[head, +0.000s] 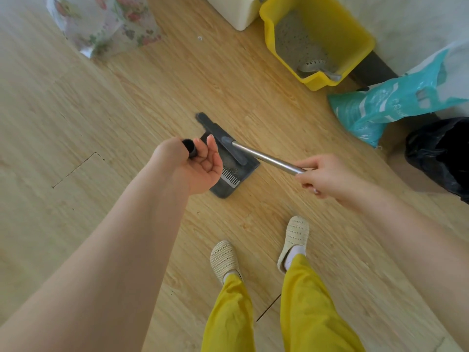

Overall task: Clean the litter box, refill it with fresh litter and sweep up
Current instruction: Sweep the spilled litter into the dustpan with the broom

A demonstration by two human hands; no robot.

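My left hand [200, 163] holds the black top end of the dustpan handle [189, 148] between thumb and palm, fingers loosely extended. The dark grey dustpan [243, 171] sits flat on the wooden floor below it, with a comb edge and some litter grains inside. My right hand [322, 175] grips the metal broom pole [266, 157]. The dark broom head [218, 133] lies across the dustpan's mouth. The yellow litter box [355, 39] stands at the upper right, holding grey litter and a slotted scoop [314, 66].
A teal litter bag [385, 105] lies right of the box, with a black bin bag [441, 153] below it. A cream container [241, 13] stands left of the box. A floral plastic bag [106, 24] sits at the upper left. My slippered feet [294, 237] stand behind the dustpan.
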